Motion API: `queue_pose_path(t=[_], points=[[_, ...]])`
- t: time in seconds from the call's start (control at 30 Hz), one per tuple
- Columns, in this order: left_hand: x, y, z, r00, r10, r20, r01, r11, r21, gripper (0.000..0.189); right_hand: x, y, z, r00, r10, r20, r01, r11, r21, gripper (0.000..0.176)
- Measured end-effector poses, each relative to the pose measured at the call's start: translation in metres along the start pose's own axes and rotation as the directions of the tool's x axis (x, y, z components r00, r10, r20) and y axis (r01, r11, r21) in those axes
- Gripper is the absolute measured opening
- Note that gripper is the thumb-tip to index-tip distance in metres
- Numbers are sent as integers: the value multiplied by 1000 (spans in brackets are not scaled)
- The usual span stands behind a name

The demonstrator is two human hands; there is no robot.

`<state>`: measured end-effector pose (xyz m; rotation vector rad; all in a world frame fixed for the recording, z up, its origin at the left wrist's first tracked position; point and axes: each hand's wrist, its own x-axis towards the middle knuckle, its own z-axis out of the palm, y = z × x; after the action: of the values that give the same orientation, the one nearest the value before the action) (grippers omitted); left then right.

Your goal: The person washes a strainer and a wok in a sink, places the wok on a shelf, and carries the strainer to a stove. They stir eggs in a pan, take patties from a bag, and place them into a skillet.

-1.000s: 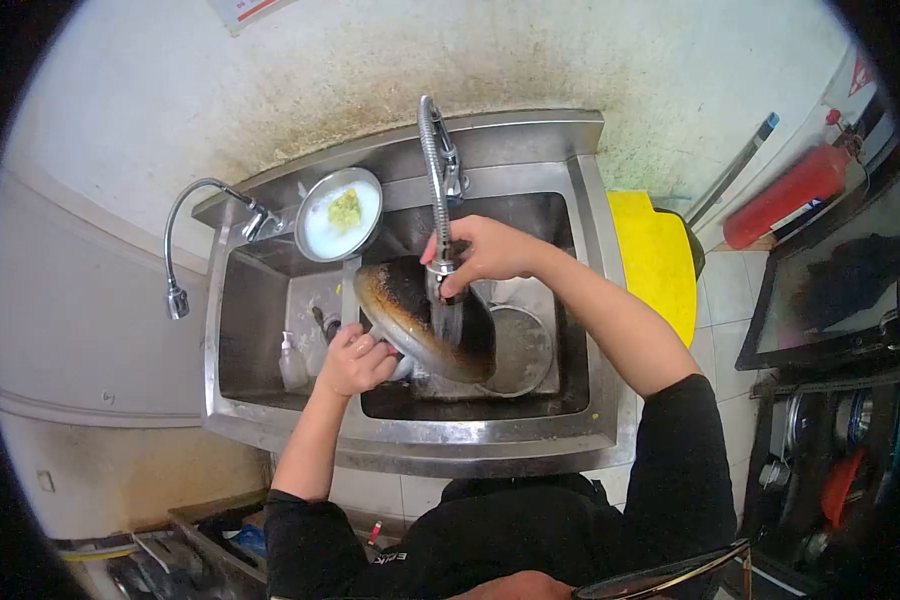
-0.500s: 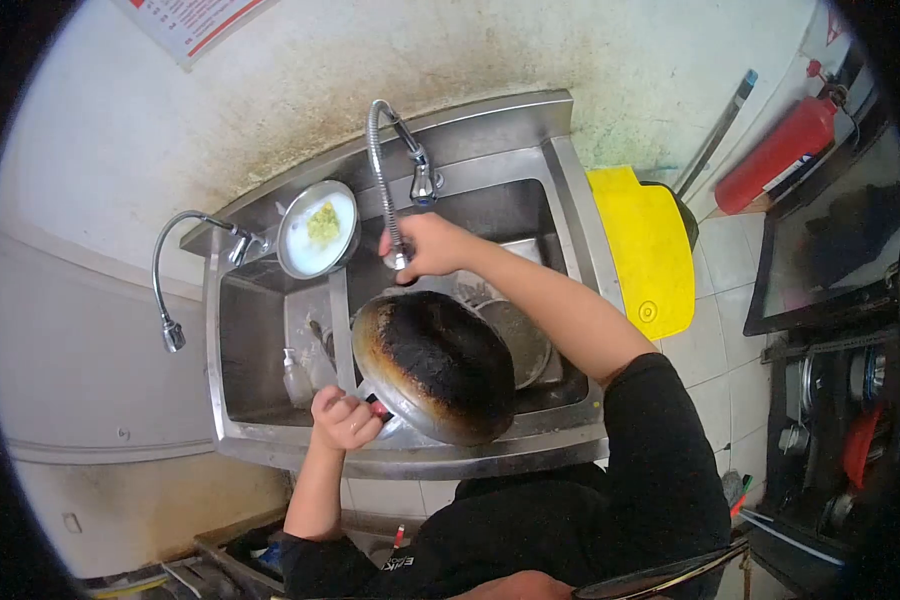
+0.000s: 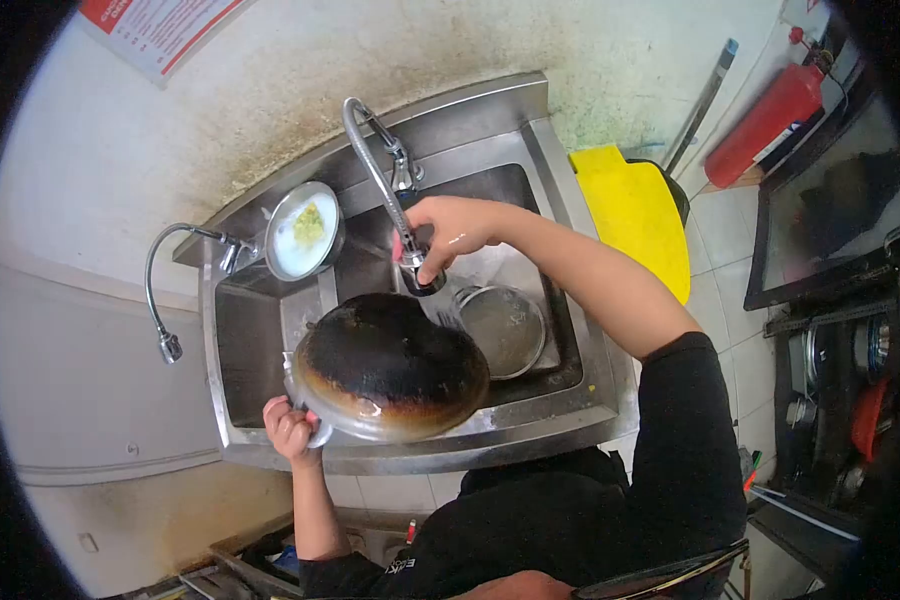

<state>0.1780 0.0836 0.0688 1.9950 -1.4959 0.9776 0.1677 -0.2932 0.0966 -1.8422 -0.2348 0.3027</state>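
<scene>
My left hand [image 3: 290,430] is closed on the handle of a pan [image 3: 390,360], at the front rim of the double steel sink [image 3: 510,420]. The pan is tilted, its scorched black underside facing up. My right hand [image 3: 448,235] grips the spray head [image 3: 425,280] of the flexible faucet [image 3: 365,150], just above the pan's far right edge. Faint streaks like water run between the spray head and the pan. In the right basin, a round metal pot [image 3: 505,330] lies beneath my right forearm.
A bowl [image 3: 325,265] of whitish, soapy-looking liquid with a yellow-green sponge [image 3: 309,225] rests at the back of the divider. A second faucet [image 3: 170,345] hangs on the left. Right of the sink are a yellow board [image 3: 635,220] and a red fire extinguisher [image 3: 765,125].
My left hand has moved the pan left and tilted it differently, uncovering more of the pot. My right hand has brought the spray head slightly right and nearer. The view has shifted a little.
</scene>
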Motion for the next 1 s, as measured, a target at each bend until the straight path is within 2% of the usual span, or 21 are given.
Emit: queue_pose_path(t=[0.03, 0.1, 0.13, 0.17, 0.2, 0.27, 0.33, 0.4, 0.43, 0.5, 0.53, 0.57, 0.6, 0.63, 0.7, 0.73, 0.77, 0.83, 0.9, 0.93, 1.0], points=[[-2, -1, 4, 997, -60, -40, 59, 998, -24, 36, -1, -7, 2, 996, 60, 64, -71, 979, 190, 36], [9, 1, 17, 992, -128, 14, 129, 988, -89, 30, 6, -10, 8, 997, 64, 45, -71, 983, 170, 33], [21, 4, 28, 982, -189, 21, 190, 976, -104, 27, 10, -12, 12, 999, -15, -38, 19, 996, 92, 33], [33, 4, 35, 972, -193, 132, 199, 979, -34, 26, 15, -14, 15, 989, -103, -111, 104, 995, 8, 33], [44, 9, 46, 950, -258, 176, 268, 963, -36, 23, 17, -19, 16, 986, -127, -112, 140, 983, 121, 36], [65, 16, 64, 899, -311, 310, 313, 949, 44, 14, 31, -25, 16, 972, -156, -175, 169, 984, 61, 37], [81, 20, 88, 883, -359, 302, 383, 924, -21, 10, 35, -40, 19, 950, -163, -265, 171, 985, 4, 37], [84, 16, 112, 777, -498, 385, 482, 864, 144, 14, 38, -50, 23, 941, -192, -280, 191, 981, -30, 36], [97, 17, 116, 777, -501, 381, 485, 862, 144, 14, 38, -55, 25, 929, -218, -299, 210, 976, -60, 35], [123, 18, 121, 534, -596, 600, 673, 729, 125, 24, 39, -54, 28, 934, -163, -317, 161, 986, -33, 33], [121, 16, 126, 533, -598, 599, 675, 727, 126, 24, 43, -47, 33, 894, -236, -381, 192, 970, -148, 33], [116, 13, 133, 545, -631, 553, 757, 653, 0, 27, 46, -41, 37, 845, -312, -434, 213, 941, -263, 34], [114, 12, 137, 548, -667, 505, 813, 568, -132, 30, 45, -39, 43, 827, -312, -468, 221, 945, -241, 35], [116, 12, 134, 548, -667, 504, 812, 569, -129, 30, 49, -30, 42, 826, -314, -468, 224, 945, -240, 35], [120, 11, 125, 493, -698, 519, 795, 603, 57, 34, 56, -17, 41, 803, -405, -437, 416, 906, -74, 36], [117, 6, 125, 490, -701, 519, 796, 602, 62, 34, 49, -18, 38, 832, -334, -444, 296, 943, -154, 34], [113, 0, 128, 429, -721, 543, 835, 546, 65, 36, 51, -14, 42, 833, -331, -443, 296, 944, -147, 34], [96, -14, 137, 369, -735, 569, 869, 490, 69, 38, 62, 1, 49, 672, -503, -543, 270, 850, -453, 34], [84, -26, 144, 311, -765, 564, 938, 341, -55, 40, 64, 2, 53, 651, -495, -576, 293, 863, -411, 35], [81, -28, 143, 309, -766, 563, 939, 341, -51, 40, 60, 0, 52, 714, -437, -547, 309, 898, -314, 35], [76, -30, 138, 167, -759, 629, 981, 64, -184, 39, 58, -2, 51, 808, -367, -461, 408, 913, -11, 35]])
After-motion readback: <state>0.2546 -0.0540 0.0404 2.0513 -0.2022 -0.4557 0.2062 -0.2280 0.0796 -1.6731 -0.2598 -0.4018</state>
